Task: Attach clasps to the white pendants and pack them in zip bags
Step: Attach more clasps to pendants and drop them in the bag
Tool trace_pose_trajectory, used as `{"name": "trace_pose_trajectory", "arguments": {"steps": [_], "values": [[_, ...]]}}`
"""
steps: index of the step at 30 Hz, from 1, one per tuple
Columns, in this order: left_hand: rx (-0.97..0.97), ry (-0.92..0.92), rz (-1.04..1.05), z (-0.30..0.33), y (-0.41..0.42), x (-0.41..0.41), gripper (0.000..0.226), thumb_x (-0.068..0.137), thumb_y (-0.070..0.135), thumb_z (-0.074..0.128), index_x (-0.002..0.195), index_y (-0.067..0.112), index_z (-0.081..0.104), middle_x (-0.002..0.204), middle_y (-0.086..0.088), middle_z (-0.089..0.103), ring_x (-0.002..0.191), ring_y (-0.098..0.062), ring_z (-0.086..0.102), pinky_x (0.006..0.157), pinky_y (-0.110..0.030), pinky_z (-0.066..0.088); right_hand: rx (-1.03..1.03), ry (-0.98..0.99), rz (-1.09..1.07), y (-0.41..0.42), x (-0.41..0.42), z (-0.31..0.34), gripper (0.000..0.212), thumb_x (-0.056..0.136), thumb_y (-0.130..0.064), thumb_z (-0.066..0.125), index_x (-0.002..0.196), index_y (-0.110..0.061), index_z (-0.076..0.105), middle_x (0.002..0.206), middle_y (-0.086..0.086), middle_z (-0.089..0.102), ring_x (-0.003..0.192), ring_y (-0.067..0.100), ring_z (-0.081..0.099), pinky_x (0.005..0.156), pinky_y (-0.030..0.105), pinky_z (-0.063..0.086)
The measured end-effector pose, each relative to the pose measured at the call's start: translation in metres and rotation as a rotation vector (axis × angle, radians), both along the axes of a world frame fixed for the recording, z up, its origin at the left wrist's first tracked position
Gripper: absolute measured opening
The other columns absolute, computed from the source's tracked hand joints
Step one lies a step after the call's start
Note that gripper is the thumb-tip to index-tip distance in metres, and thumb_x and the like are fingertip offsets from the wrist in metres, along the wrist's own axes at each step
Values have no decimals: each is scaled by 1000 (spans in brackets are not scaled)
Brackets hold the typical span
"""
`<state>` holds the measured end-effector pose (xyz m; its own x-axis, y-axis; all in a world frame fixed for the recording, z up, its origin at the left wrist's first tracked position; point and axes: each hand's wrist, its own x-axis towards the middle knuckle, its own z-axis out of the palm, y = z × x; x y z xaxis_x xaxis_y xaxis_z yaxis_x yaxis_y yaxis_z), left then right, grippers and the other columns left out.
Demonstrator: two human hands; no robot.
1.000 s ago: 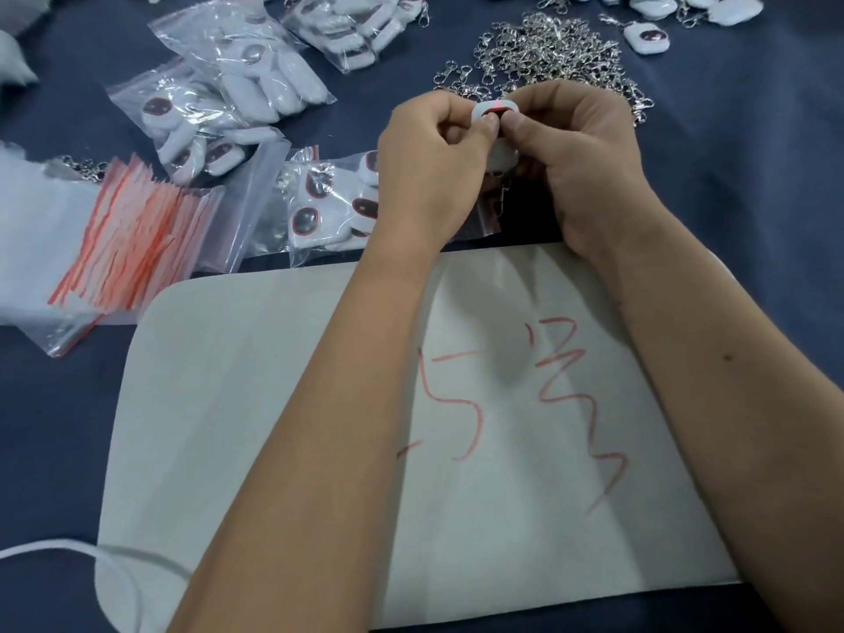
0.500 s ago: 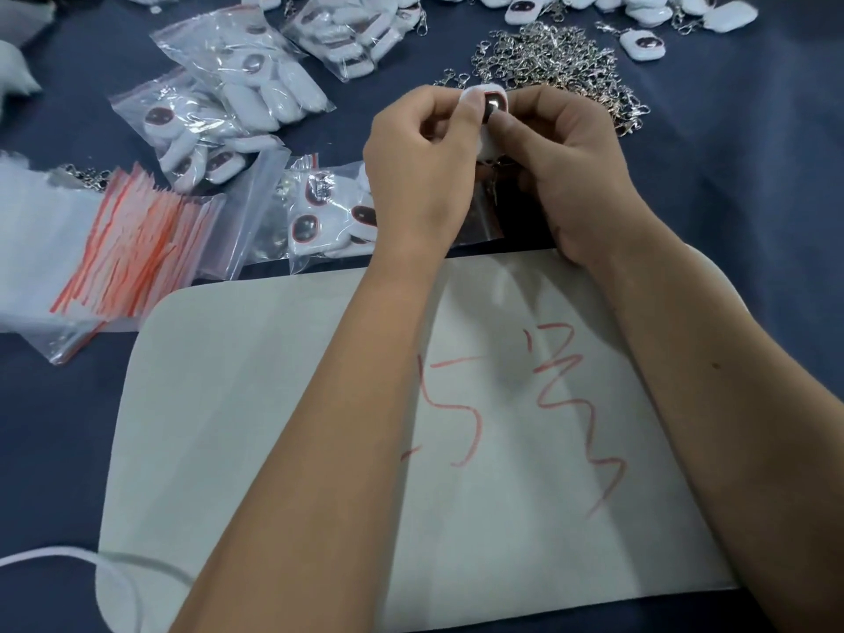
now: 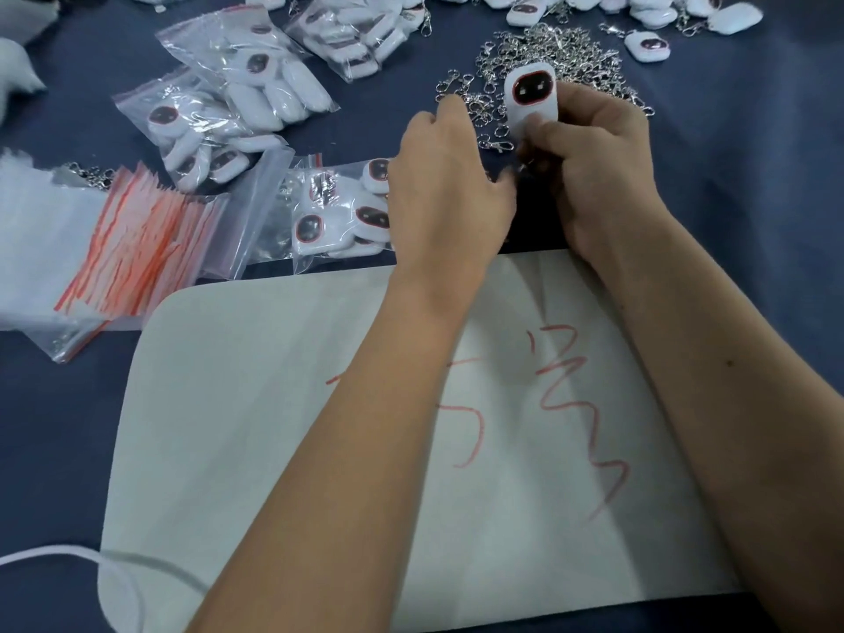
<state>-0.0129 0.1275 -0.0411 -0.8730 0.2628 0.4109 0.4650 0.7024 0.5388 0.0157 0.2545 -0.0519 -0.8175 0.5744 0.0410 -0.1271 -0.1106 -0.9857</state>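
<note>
Right fingers [image 3: 555,130] around a white pendant [image 3: 532,100], left fingers [image 3: 450,109] loose, over dark blue cloth [image 3: 753,153].

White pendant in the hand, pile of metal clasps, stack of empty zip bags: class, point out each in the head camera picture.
white pendant [image 3: 532,100], head view, on its dark face panel.
pile of metal clasps [image 3: 555,50], head view, on the middle of the heap.
stack of empty zip bags [image 3: 137,249], head view, on the red seal strips.
</note>
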Motion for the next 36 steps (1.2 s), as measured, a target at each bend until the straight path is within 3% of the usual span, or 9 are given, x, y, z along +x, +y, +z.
{"name": "trace_pose_trajectory", "arguments": {"steps": [4, 7, 11, 15, 19, 25, 30, 33, 36], "values": [[11, -3, -3, 1, -2, -1, 21, 83, 17, 65, 103, 12, 60, 99, -4, 65, 90, -27, 61, 68, -29, 39, 51, -23, 2, 2, 1, 1, 20, 87, 2, 67, 100, -8, 78, 74, 3, 66, 62, 10, 55, 61, 24, 48], [154, -79, -2, 2, -5, -3, 6, 82, 14, 63, 88, 12, 62, 83, 0, 66, 81, -23, 62, 74, -39, 50, 101, -35, 16, 2, 1, 1, 21, 85, 0, 67, 99, -11, 79, 70, -1, 65, 62, 10, 54, 61, 24, 45], [340, -154, 39, 3, -8, -6, 5, 75, 11, 65, 80, 11, 66, 73, 3, 66, 74, -17, 63, 73, -33, 51, 155, -42, 37, -1, 3, 1, 24, 81, -6, 69, 99, -18, 79, 76, 2, 69, 66, 14, 57, 65, 27, 47], [447, -165, 52, 4, -9, -7, 3, 74, 10, 69, 77, 12, 68, 64, 8, 65, 66, -10, 63, 68, -26, 51, 212, -86, 65, -3, 4, 3, 27, 76, -11, 74, 102, -14, 77, 91, 18, 76, 73, 24, 65, 70, 37, 55], [539, -95, 51, 7, -8, -5, 7, 74, 4, 66, 75, 10, 67, 57, 11, 59, 57, -6, 57, 63, -23, 50, 280, -120, 78, -6, 6, 4, 17, 88, -13, 77, 104, -15, 73, 75, 2, 76, 60, 12, 68, 57, 26, 53], [522, 73, -28, 7, -7, -3, 5, 78, 2, 63, 80, 6, 66, 66, 1, 63, 67, -19, 62, 67, -41, 53, 373, -72, 110, -10, 9, 5, 10, 95, -20, 75, 91, -11, 77, 64, -3, 72, 55, 5, 61, 56, 26, 49], [565, 173, -73, 8, -7, -3, 5, 78, -1, 63, 79, 4, 65, 68, 0, 63, 65, -17, 59, 63, -38, 52, 285, 58, 322, -17, 12, 9, 15, 101, -5, 64, 110, 1, 74, 83, 27, 69, 68, 25, 59, 61, 30, 49], [582, 195, -122, 7, -7, -2, 6, 79, -3, 63, 80, 2, 66, 69, -2, 64, 63, -16, 57, 61, -36, 51, 397, 73, 374, -20, 13, 8, 14, 101, 3, 60, 104, 3, 73, 81, 16, 67, 67, 17, 56, 59, 24, 45], [605, 205, -138, 7, -7, -1, 6, 80, -3, 64, 80, 3, 66, 70, -2, 64, 62, -15, 57, 60, -34, 50, 419, 116, 258, -20, 11, 6, 12, 97, 2, 64, 104, 3, 75, 79, 11, 72, 62, 11, 60, 56, 25, 47]]}}
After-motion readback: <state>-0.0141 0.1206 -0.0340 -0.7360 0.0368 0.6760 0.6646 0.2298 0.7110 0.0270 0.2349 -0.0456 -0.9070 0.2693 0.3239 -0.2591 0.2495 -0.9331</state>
